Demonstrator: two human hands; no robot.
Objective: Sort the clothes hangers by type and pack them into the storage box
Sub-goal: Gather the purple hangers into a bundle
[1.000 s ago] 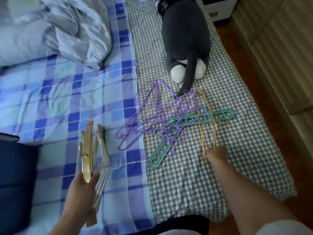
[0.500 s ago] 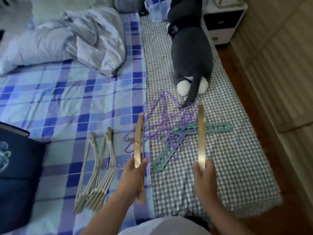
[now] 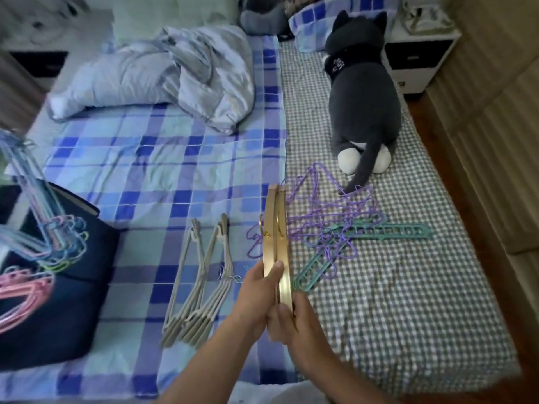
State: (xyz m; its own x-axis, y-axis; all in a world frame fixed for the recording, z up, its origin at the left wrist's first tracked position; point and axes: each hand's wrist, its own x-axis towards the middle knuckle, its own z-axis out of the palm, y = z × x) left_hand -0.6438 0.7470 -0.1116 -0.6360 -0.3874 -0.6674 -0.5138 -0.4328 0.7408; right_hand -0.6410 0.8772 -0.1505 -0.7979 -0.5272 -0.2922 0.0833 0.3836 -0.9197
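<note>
Head view. Two gold hangers point(image 3: 276, 243) are held edge-on and pressed flat against each other at frame centre, hooks pointing toward 9 o'clock. The left hand point(image 3: 256, 298) grips their lower end from the 9 o'clock side, thumb laid across the near face and fingers curled behind. The right hand point(image 3: 294, 322) grips the same end from the 3 o'clock side, fingers wrapped round the edge.

At 9 o'clock of the held pair, a stack of beige hangers point(image 3: 201, 290) lies on the blue plaid sheet point(image 3: 140, 176). At 2 o'clock, a tangle of purple wire hangers point(image 3: 323, 220) rests on the checked blanket point(image 3: 393, 287), lying over two green slotted hangers point(image 3: 376, 230).

At the far 9 o'clock edge, pastel wire hangers point(image 3: 43, 231) and pink hangers point(image 3: 20, 290) lie over a dark navy box point(image 3: 58, 322); whether they rest inside it cannot be determined. A grey plush cat point(image 3: 364, 106) lies at 1 o'clock. A crumpled duvet point(image 3: 175, 77) lies at 11 o'clock.
</note>
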